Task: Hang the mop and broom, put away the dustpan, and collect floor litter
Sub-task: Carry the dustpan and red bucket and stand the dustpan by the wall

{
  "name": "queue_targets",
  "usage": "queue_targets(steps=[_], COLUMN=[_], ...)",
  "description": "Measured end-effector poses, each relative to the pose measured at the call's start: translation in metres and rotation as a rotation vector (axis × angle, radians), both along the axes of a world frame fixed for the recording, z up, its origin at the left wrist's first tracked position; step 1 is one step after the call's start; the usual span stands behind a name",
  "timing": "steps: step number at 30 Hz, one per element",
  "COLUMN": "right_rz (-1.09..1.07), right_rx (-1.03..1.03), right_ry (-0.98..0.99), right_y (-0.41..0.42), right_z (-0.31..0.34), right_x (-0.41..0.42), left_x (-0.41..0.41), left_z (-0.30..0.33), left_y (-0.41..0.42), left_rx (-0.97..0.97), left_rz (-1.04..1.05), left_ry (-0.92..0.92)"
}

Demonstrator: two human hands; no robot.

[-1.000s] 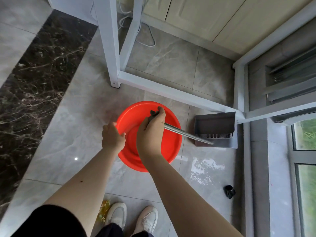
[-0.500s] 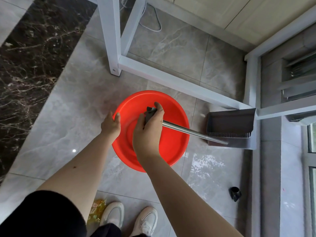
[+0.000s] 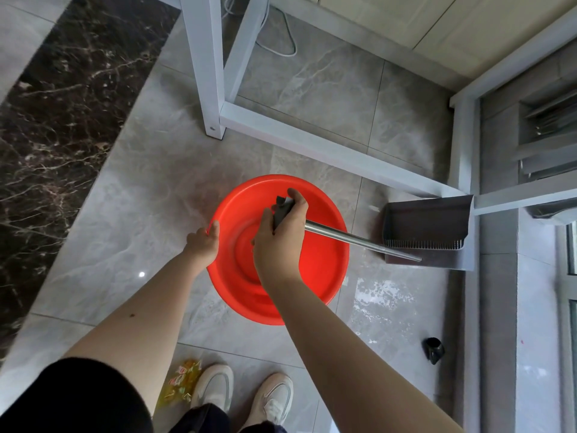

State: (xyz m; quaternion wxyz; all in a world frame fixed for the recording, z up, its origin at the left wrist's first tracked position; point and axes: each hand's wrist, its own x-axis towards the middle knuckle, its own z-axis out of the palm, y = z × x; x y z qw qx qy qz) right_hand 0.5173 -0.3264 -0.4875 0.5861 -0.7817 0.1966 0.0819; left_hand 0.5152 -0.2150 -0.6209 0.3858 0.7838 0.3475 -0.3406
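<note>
Dustpan [image 3: 427,226] is parked upright on the floor against the white frame [image 3: 327,151], in the corner by the window wall. Its metal handle [image 3: 359,240] slants back over the red basin [image 3: 278,248]; the dark grip end is clamped in the right hand [image 3: 281,242], fingers closed around it. Left hand [image 3: 203,243] is at the basin's left rim, fingers curled; a real grip on the rim cannot be confirmed.

Step in hand, as judged: dustpan being stowed. To do it well, the pan base should be kept flat against the frame before the handle is let go, and the handle leaned toward the frame, not out over the basin, else tipping is likely. Release should be slow.

Litter is still down: a yellow wrapper [image 3: 179,382] beside the left shoe, a small black object [image 3: 434,350] near the wall.

Versus 0.5 s ago: grip unchanged, pan in the same spot; view has shifted slightly, left hand sits a little further onto the rim.
</note>
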Motion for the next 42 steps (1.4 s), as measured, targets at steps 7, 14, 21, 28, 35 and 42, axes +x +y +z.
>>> queue_targets(steps=[7, 14, 21, 28, 35, 42], right_rz=[-0.027, -0.010, 0.009, 0.003, 0.040, 0.176], right_rx=[0.020, 0.029, -0.093, -0.161, -0.123, -0.078], right_ry=[0.009, 0.030, -0.007, -0.054, -0.065, -0.019], right_y=[-0.004, -0.010, -0.022, -0.016, 0.002, 0.018], right_z=[0.005, 0.004, 0.029, 0.087, 0.160, 0.228], right_x=[-0.007, -0.024, -0.031, -0.024, -0.034, -0.043], left_x=[-0.040, -0.063, -0.060, -0.061, -0.075, -0.099], left_z=[-0.003, -0.001, 0.035, 0.087, 0.156, 0.229], left_y=[0.001, -0.016, -0.031, -0.022, 0.005, 0.041], left_rx=[-0.112, -0.025, 0.059, 0.163, 0.133, 0.180], left_rz=[-0.079, -0.044, -0.084, -0.005, 0.108, 0.327], left_ry=[0.077, -0.038, -0.129, -0.088, -0.088, -0.143])
